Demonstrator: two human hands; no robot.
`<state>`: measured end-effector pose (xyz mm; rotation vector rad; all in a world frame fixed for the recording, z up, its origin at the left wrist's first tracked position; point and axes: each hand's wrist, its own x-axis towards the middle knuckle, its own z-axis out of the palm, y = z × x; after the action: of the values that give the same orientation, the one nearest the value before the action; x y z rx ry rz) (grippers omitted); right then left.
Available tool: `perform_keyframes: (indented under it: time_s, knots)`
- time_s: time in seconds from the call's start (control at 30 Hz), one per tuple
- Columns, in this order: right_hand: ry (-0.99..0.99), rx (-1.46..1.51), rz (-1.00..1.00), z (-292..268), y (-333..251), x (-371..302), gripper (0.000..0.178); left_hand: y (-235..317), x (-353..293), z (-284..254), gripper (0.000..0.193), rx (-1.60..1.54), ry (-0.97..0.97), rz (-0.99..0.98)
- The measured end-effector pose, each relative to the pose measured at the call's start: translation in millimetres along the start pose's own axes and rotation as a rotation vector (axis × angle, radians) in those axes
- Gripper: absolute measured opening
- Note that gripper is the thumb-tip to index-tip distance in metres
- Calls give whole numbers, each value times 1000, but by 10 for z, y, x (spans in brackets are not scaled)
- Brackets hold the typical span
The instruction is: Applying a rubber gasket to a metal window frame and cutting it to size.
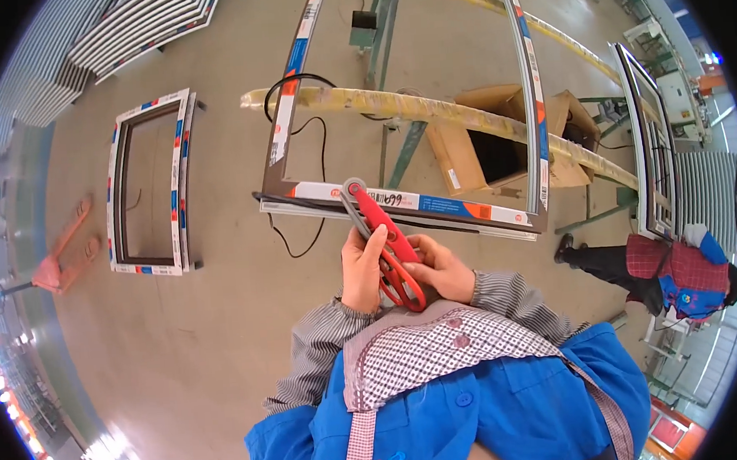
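Note:
In front of my chest, my left hand point(362, 270) is closed round a pair of red-handled shears point(396, 243), its thumb lying along the grip. The grey metal part and a rounded red-and-grey end point away from me; the looped red handle hangs toward my apron. My right hand point(441, 268) is closed against the handle from the other side, its fingers bent on it. Just beyond the tool is the near rail of a large window frame point(460, 207), covered in white, blue and orange protective film. A black rubber strip point(325, 204) runs along that rail.
Yellow-wrapped support bars point(394, 103) carry the frame above green metal legs point(404, 156). Open cardboard boxes point(450, 156) stand below. A smaller frame point(178, 182) stands left, and stacked profiles point(149, 28) lie far left. At right, a co-worker point(675, 272) is beside another frame point(646, 141).

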<state>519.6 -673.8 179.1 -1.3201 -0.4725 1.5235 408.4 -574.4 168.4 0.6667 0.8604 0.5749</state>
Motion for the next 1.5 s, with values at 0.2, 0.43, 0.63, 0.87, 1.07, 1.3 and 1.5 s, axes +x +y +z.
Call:
perform_keyframes:
  time_s: [0.2,0.43,0.63,0.87,1.07,1.3,1.5]
  knots:
    - [2,-767,-106,-532,-412,-278,43,-133,-136,-433,20,-340,261,67]
    - [-263,-2115,58,-1452,-525,-587,61,-426,-438,-710,20,-505,324,160]
    - [-324,-2029,-358,-912,-451,85,66,-759,-541,-531,19,-546,436,156]
    - [-431,-2049,-46,-937,-650,-118,66,-987,-739,-862,20,-695,457,249]
    - [-384,-2036,-134,-330,-564,282,65,-834,-687,-1111,22,-726,542,235]
    - [-292,-2017,-415,638,-329,1254,53,-494,-550,-1377,25,-727,481,235]
    - [-419,-2196,17,480,-651,904,55,-347,-486,-1912,22,-799,557,231]
